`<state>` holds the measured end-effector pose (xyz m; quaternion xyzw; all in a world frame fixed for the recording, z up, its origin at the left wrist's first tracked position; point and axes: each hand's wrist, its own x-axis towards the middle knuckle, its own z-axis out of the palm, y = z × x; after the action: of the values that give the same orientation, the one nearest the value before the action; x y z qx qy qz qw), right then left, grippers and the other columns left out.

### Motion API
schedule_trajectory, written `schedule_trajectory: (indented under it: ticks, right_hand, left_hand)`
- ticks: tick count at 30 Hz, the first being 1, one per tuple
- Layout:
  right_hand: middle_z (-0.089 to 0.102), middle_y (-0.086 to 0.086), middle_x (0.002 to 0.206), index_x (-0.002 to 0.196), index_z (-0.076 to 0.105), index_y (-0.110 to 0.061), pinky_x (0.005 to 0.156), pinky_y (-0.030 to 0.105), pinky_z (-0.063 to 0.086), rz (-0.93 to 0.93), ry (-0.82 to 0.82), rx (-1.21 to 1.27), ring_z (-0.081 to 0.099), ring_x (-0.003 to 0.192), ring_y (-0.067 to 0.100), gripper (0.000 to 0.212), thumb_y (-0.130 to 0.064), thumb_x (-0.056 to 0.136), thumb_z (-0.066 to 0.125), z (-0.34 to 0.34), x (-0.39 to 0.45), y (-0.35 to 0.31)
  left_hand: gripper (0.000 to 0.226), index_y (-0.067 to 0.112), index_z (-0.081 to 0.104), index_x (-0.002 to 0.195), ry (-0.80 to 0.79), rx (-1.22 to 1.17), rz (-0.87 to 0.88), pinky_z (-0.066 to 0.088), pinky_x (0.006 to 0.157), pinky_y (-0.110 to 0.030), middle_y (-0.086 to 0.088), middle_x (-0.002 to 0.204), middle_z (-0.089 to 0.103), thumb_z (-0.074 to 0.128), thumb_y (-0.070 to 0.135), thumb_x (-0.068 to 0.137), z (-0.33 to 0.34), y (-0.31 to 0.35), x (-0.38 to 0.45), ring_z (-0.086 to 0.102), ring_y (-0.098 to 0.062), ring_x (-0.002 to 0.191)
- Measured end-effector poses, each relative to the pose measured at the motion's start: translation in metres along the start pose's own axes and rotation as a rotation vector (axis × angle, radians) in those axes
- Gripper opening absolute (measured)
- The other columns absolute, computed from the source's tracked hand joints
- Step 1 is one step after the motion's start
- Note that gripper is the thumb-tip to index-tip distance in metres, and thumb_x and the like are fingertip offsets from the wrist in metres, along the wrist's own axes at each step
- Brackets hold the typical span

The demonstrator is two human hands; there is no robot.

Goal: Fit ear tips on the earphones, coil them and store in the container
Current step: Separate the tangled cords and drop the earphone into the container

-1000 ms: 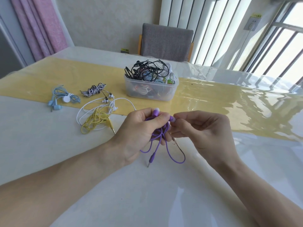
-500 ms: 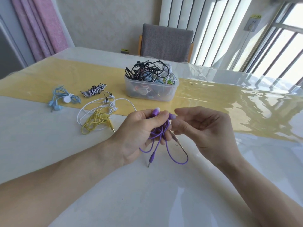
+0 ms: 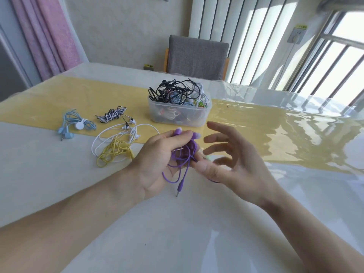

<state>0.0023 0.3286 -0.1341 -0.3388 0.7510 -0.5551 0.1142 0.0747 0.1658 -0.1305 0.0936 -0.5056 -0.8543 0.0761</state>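
Right hand has just let go: a moment ago its fingertips were pinching at the bundle beside the other hand, and now the fingers are spread wide and blurred, palm turned toward the left, only the thumb tip still touching the cord. The left hand keeps its grip, fingers and thumb curled round the bunched purple rubber-corded earphones, held just above the glossy white surface in front of the person. The two purple earbuds poke up and away past the left fingertips, the loops hang down beneath the palm, and the jack end dangles lowest with its metal pin pointing down at the surface, so the bundle runs roughly upright, buds top, plug bottom. Further out on the left lie a tangled yellow pair over a loose white pair, then a coiled pale blue pair and a black-and-white striped wound pair on the yellow strip. Beyond the hands stands the clear plastic container, heaped with earphones, black cords looping above its rim. Behind it, a grey fabric chair.
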Motion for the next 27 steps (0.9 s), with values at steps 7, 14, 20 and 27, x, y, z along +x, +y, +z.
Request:
schedule_trajectory:
  ticks: [7, 14, 20, 27]
  right_hand:
    - [0.069, -0.001, 0.098, 0.129, 0.057, -0.029, 0.062, 0.041, 0.062, -0.014, 0.051, 0.085, 0.071, 0.065, 0.025, 0.061, -0.006, 0.079, 0.083, 0.025, -0.005, -0.008]
    - [0.071, 0.015, 0.091, 0.105, 0.072, -0.01, 0.072, 0.038, 0.063, -0.08, 0.132, 0.202, 0.074, 0.077, 0.026, 0.02, -0.004, 0.086, 0.076, 0.031, 0.016, -0.036]
    - [0.072, 0.021, 0.083, 0.096, 0.071, -0.005, 0.069, 0.044, 0.063, -0.181, 0.213, 0.142, 0.076, 0.072, 0.029, 0.011, 0.001, 0.087, 0.073, 0.023, 0.083, -0.075]
    - [0.076, 0.004, 0.085, 0.105, 0.075, -0.012, 0.081, 0.042, 0.062, -0.183, 0.275, -0.201, 0.075, 0.081, 0.018, 0.029, -0.004, 0.078, 0.069, 0.002, 0.191, -0.095]
  left_hand:
    - [0.055, 0.016, 0.073, 0.067, 0.022, -0.004, 0.072, 0.049, 0.055, -0.034, -0.016, 0.076, 0.065, 0.035, 0.034, 0.102, 0.001, 0.013, 0.001, 0.06, -0.028, 0.06]
    - [0.025, 0.01, 0.065, 0.089, 0.182, 0.265, 0.283, 0.048, 0.05, -0.022, -0.001, 0.082, 0.07, 0.045, 0.017, 0.102, 0.003, 0.016, 0.005, 0.062, -0.01, 0.063]
    - [0.026, 0.021, 0.067, 0.08, 0.275, 0.475, 0.549, 0.057, 0.061, -0.037, -0.009, 0.086, 0.072, 0.05, 0.018, 0.099, 0.007, 0.068, 0.036, 0.066, -0.016, 0.073]
    - [0.039, 0.018, 0.056, 0.078, 0.266, 0.372, 0.54, 0.052, 0.079, -0.042, -0.004, 0.081, 0.066, 0.032, 0.036, 0.103, 0.006, 0.122, 0.137, 0.06, -0.02, 0.075]
